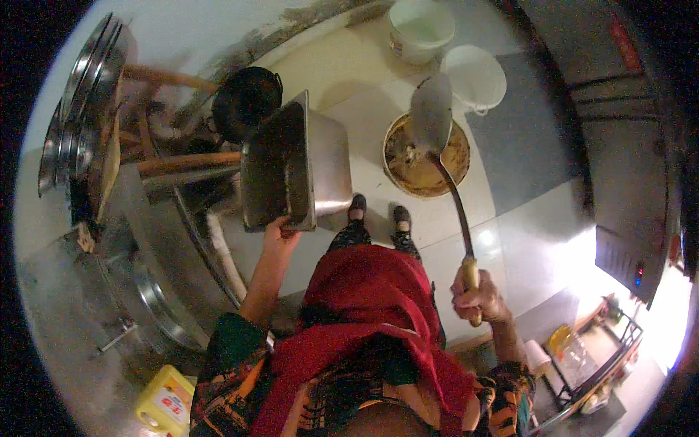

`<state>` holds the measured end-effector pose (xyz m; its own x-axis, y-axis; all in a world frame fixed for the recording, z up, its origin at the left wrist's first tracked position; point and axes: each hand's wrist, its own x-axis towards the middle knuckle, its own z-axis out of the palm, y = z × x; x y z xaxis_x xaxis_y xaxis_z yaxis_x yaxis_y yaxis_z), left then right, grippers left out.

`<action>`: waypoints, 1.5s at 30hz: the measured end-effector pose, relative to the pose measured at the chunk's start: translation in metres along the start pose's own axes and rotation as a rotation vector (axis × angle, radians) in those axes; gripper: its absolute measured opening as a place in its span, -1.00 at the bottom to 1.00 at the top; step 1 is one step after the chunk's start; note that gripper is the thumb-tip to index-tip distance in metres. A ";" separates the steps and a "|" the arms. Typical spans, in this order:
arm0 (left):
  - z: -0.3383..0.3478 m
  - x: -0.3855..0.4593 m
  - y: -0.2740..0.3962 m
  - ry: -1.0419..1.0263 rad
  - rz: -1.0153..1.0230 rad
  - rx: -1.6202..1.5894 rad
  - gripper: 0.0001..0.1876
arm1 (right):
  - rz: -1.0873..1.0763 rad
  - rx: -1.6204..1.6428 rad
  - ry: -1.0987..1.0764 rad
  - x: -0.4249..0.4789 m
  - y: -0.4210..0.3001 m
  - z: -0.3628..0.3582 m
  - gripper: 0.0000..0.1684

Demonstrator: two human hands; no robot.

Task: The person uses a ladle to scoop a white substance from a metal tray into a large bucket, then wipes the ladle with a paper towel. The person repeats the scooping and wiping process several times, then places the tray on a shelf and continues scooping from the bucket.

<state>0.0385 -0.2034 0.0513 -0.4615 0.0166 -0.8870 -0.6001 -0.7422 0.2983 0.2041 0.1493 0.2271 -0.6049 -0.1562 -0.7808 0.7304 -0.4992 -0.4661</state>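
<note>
My left hand (282,226) grips the rim of a deep rectangular stainless steel pan (330,158), which is tipped on its side with its dark opening towards the left. In my right hand (478,299) is the wooden handle of a large metal ladle or scoop (432,112). Its broad head is over a round bucket (464,175) on the floor, whose inside has brown residue and some murky matter. Whether the scoop touches the bucket, I cannot tell. A red apron (366,284) covers my front.
Two whitish buckets (423,33) (475,76) stand beyond the soiled one. Left are a black wok-like pan (248,101), a wooden stool (185,161), stacked metal lids (82,109) and a steel sink (158,300). A yellow jug (164,401) sits lower left, a rack (600,377) lower right.
</note>
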 end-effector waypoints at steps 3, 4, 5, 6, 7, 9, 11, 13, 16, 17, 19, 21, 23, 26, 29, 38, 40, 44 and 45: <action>-0.068 0.011 0.008 -0.064 0.054 0.118 -0.92 | 0.139 0.145 -0.285 0.007 -0.004 -0.001 -0.75; -0.062 0.000 0.000 -0.041 0.048 0.096 -0.91 | 0.173 0.254 -0.398 0.009 -0.002 -0.007 -0.74; -0.055 -0.013 -0.008 0.038 0.023 -0.010 -0.91 | 0.252 0.333 -0.574 0.012 -0.009 -0.007 -0.76; -0.046 -0.027 -0.013 0.119 0.001 -0.113 -0.90 | 0.241 0.338 -0.624 0.014 -0.012 -0.006 -0.77; -0.049 -0.032 -0.018 0.119 -0.001 -0.144 -0.88 | 0.234 0.347 -0.685 0.014 -0.011 -0.007 -0.77; -0.061 -0.037 -0.029 0.122 -0.008 -0.206 -0.84 | 0.358 0.349 -0.835 0.019 -0.015 -0.019 -0.79; -0.087 -0.015 -0.049 0.070 -0.027 -0.299 -0.80 | 0.334 0.240 -0.772 0.018 -0.024 -0.020 -0.77; -0.104 -0.011 -0.060 0.052 -0.030 -0.375 -0.75 | 0.309 0.211 -0.833 0.019 -0.033 -0.013 -0.75; -0.111 -0.031 -0.076 0.003 0.029 -0.426 -0.77 | 0.450 0.301 -0.810 0.023 -0.040 -0.017 -0.75; -0.120 -0.024 -0.082 0.010 0.012 -0.433 -0.76 | 0.356 0.209 -0.775 0.022 -0.046 -0.012 -0.75; -0.157 -0.012 -0.092 0.061 0.002 -0.465 -0.75 | 0.292 -0.071 -0.747 0.030 -0.052 -0.005 -0.69; -0.088 -0.108 -0.095 0.059 0.680 1.233 -0.75 | 0.308 -0.293 -0.516 0.020 -0.067 -0.006 -0.70; -0.147 -0.056 -0.125 -0.043 0.308 -0.239 -0.67 | 0.251 -0.490 -0.349 0.011 -0.064 0.016 -0.70; -0.109 -0.068 -0.121 0.317 0.128 -0.272 -0.64 | 0.522 -0.160 -0.319 0.009 -0.056 -0.008 -0.72; -0.105 -0.071 -0.109 0.502 0.009 -0.310 -0.64 | 0.456 -0.332 -0.323 0.011 -0.051 0.016 -0.73; -0.143 -0.013 -0.142 0.412 0.134 -0.562 -0.79 | -0.027 -1.106 -0.268 0.025 -0.084 0.155 -0.74; -0.158 -0.007 -0.149 0.435 0.124 -0.630 -0.82 | -0.093 -1.230 -0.311 0.033 -0.080 0.190 -0.72; -0.175 0.015 -0.161 0.474 0.305 -0.513 -0.79 | -0.151 -1.310 -0.330 0.052 -0.069 0.234 -0.72; -0.179 0.016 -0.162 0.477 0.333 -0.484 -0.79 | -0.168 -1.390 -0.346 0.052 -0.063 0.245 -0.72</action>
<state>0.2448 -0.2025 -0.0746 -0.1693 -0.4702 -0.8662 -0.0739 -0.8703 0.4869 0.0485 -0.0362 0.3179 -0.6111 -0.4758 -0.6327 0.2338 0.6551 -0.7184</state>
